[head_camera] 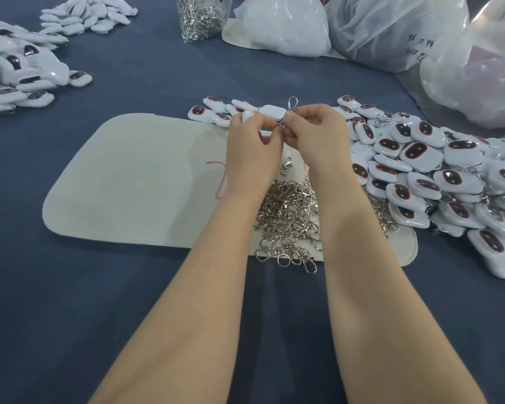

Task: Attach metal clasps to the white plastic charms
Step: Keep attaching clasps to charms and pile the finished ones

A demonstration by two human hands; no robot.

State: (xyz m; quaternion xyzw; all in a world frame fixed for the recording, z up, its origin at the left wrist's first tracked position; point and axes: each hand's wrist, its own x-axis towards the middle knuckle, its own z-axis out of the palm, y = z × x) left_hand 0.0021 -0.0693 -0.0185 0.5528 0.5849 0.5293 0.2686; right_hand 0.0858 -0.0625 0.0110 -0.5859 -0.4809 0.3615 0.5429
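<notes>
Here left hand grips charm; right hand pinches clasp (upright).

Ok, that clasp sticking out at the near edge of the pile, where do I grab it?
Pinch the clasp by its long hook end, coming from the near side: that end lies flat, pointing out of the tangled pile.

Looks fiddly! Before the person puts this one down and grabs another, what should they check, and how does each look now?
1. Left hand pinches the white charm: ok.
2. Right hand pinches the metal clasp: ok.
3. Clasp hooked onto the charm: joint hidden between the fingers, cannot tell.
4. Spare clasps on the mat below the wrists: ok.
5. Charm heap at right for the next pieces: ok.
</notes>
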